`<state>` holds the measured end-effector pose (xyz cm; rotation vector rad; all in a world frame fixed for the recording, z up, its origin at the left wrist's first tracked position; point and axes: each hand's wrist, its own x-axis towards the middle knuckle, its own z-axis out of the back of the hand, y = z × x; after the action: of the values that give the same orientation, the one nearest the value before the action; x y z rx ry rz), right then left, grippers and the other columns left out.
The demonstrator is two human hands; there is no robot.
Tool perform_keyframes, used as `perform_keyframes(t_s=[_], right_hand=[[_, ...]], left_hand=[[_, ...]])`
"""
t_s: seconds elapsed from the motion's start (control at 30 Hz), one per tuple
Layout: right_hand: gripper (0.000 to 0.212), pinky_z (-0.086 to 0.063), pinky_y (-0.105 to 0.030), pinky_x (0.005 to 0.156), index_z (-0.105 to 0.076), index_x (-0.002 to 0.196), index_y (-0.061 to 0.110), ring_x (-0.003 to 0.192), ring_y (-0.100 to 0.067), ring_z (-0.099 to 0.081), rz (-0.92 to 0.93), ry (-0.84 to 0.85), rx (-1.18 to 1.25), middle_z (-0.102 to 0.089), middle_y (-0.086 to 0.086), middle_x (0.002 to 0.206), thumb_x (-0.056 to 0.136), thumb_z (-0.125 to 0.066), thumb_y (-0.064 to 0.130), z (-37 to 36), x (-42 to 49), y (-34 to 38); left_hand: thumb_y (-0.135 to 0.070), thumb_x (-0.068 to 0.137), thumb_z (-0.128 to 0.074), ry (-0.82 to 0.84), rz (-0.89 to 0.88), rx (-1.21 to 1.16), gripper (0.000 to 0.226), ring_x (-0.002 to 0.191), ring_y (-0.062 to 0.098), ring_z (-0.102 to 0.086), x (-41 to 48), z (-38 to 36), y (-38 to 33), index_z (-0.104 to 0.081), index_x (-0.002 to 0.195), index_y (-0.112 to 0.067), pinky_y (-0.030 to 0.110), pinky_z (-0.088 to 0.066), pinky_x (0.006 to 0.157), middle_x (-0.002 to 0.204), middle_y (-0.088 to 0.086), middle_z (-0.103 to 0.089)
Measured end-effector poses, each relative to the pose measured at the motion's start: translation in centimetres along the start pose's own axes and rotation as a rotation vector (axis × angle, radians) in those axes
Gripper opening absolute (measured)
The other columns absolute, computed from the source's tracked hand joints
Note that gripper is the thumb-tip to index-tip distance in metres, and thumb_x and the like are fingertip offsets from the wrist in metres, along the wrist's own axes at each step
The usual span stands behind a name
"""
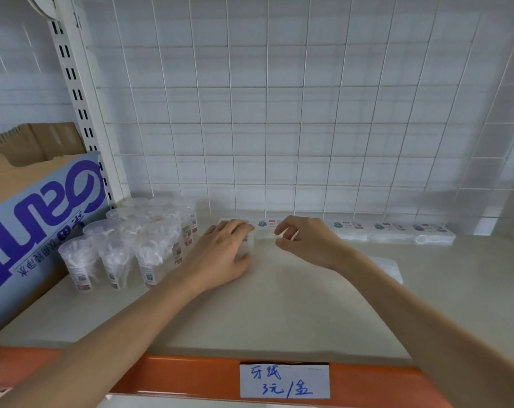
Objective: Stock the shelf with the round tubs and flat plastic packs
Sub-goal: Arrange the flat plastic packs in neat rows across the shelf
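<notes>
Several clear round tubs (126, 245) with white contents stand grouped at the shelf's back left. A row of flat plastic packs (391, 231) lies along the wire grid at the back. My left hand (223, 254) rests over a flat pack (249, 240) at the row's left end, fingers curved around its top and side. My right hand (305, 240) pinches the near edge of the neighbouring pack (266, 228) with thumb and forefinger. One more flat pack (388, 267) lies apart on the shelf, to the right of my right forearm.
A blue and white cardboard box (43, 219) stands at the left beside a slotted white upright (79, 92). A white wire grid (279, 113) backs the beige shelf (279, 313). An orange front rail (176, 375) carries a handwritten price label (284, 381).
</notes>
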<state>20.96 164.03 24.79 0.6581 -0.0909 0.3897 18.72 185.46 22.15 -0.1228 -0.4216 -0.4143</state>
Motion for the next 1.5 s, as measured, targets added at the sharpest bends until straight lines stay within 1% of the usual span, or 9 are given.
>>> perform_keyframes(t_s=[0.23, 0.43, 0.53, 0.73, 0.93, 1.07, 1.2, 1.3, 1.5], right_hand=[[0.028, -0.046, -0.017, 0.086, -0.066, 0.109, 0.027, 0.099, -0.004, -0.061, 0.011, 0.041, -0.222, -0.065, 0.011, 0.103, 0.086, -0.071, 0.041, 6.6, -3.1, -3.6], [0.082, -0.043, -0.023, 0.096, -0.055, 0.125, 0.034, 0.106, -0.001, -0.053, -0.144, 0.145, -0.293, -0.056, 0.016, 0.114, 0.058, -0.060, 0.082, 8.7, -7.3, -8.2], [0.109, -0.037, -0.023, 0.102, -0.046, 0.133, 0.041, 0.118, 0.001, -0.046, -0.176, 0.260, -0.226, -0.048, 0.023, 0.125, 0.040, -0.062, 0.095, 8.8, -8.1, -9.1], [0.063, -0.041, -0.025, 0.100, -0.045, 0.126, 0.049, 0.117, -0.003, -0.050, -0.129, 0.238, -0.247, -0.055, 0.016, 0.122, 0.073, -0.080, 0.053, 8.5, -7.2, -8.9], [0.067, -0.042, -0.029, 0.098, -0.046, 0.131, 0.045, 0.115, -0.008, -0.051, -0.020, 0.154, -0.178, -0.056, 0.014, 0.119, 0.074, -0.081, 0.049, 5.6, -3.0, -4.9], [0.068, -0.041, -0.024, 0.086, -0.046, 0.131, 0.045, 0.114, -0.007, -0.050, 0.052, 0.125, -0.092, -0.055, 0.016, 0.119, 0.073, -0.082, 0.049, 3.0, 0.0, -2.0], [0.073, -0.041, -0.023, 0.087, -0.048, 0.130, 0.045, 0.112, -0.003, -0.051, 0.113, 0.115, -0.059, -0.057, 0.016, 0.119, 0.067, -0.085, 0.051, 0.9, 1.3, -0.1], [0.076, -0.037, -0.014, 0.082, -0.049, 0.132, 0.042, 0.110, 0.000, -0.052, 0.157, 0.059, -0.053, -0.060, 0.016, 0.118, 0.066, -0.087, 0.047, -0.3, 1.1, 0.2], [0.075, -0.037, -0.021, 0.089, -0.049, 0.130, 0.043, 0.111, 0.001, -0.050, 0.185, -0.004, -0.055, -0.060, 0.021, 0.121, 0.066, -0.087, 0.046, -0.6, 0.3, -0.4]], left_hand=[[-0.056, 0.091, -0.047, 0.017, -0.105, -0.022, 0.057, 0.128, 0.015, -0.044, -0.6, -0.6, -2.1, -0.048, 0.136, -0.022, 0.029, -0.032, 0.106, 0.139, -0.007, -0.048], [-0.073, 0.080, -0.027, 0.050, -0.095, -0.025, 0.078, 0.130, 0.012, -0.041, -0.4, -0.9, -2.1, -0.047, 0.138, -0.025, 0.028, -0.030, 0.109, 0.141, -0.010, -0.045], [-0.071, 0.084, -0.038, 0.050, -0.074, -0.028, 0.073, 0.132, 0.012, -0.039, -0.5, -0.6, -2.1, -0.043, 0.140, -0.025, 0.027, -0.029, 0.109, 0.143, -0.010, -0.044], [-0.053, 0.091, -0.056, 0.041, 0.037, -0.148, 0.058, 0.133, 0.013, -0.041, -0.2, -0.3, -1.6, -0.044, 0.140, -0.025, 0.027, -0.030, 0.108, 0.144, -0.008, -0.045], [-0.040, 0.093, -0.059, -0.003, 0.120, -0.395, 0.042, 0.120, 0.009, -0.054, 0.1, -0.4, -0.8, -0.055, 0.129, -0.019, 0.029, -0.040, 0.104, 0.130, -0.007, -0.055], [-0.039, 0.097, -0.054, -0.026, 0.196, -0.570, 0.031, 0.110, 0.003, -0.057, 0.3, -0.1, -0.5, -0.061, 0.121, -0.021, 0.019, -0.041, 0.093, 0.119, -0.008, -0.061], [-0.036, 0.101, -0.050, -0.066, 0.281, -0.741, 0.025, 0.103, 0.004, -0.060, 0.3, 0.7, -0.6, -0.063, 0.116, -0.021, 0.003, -0.038, 0.079, 0.109, -0.010, -0.065], [-0.038, 0.096, -0.058, -0.064, 0.322, -0.776, 0.029, 0.096, 0.001, -0.060, 0.3, 0.8, -0.4, -0.059, 0.122, -0.025, 0.002, -0.039, 0.070, 0.109, -0.010, -0.062], [-0.030, 0.094, -0.064, 0.047, 0.358, -0.859, 0.040, 0.085, 0.004, -0.061, 0.5, 1.0, -0.6, -0.052, 0.132, -0.025, 0.007, -0.045, 0.070, 0.112, -0.007, -0.057]])
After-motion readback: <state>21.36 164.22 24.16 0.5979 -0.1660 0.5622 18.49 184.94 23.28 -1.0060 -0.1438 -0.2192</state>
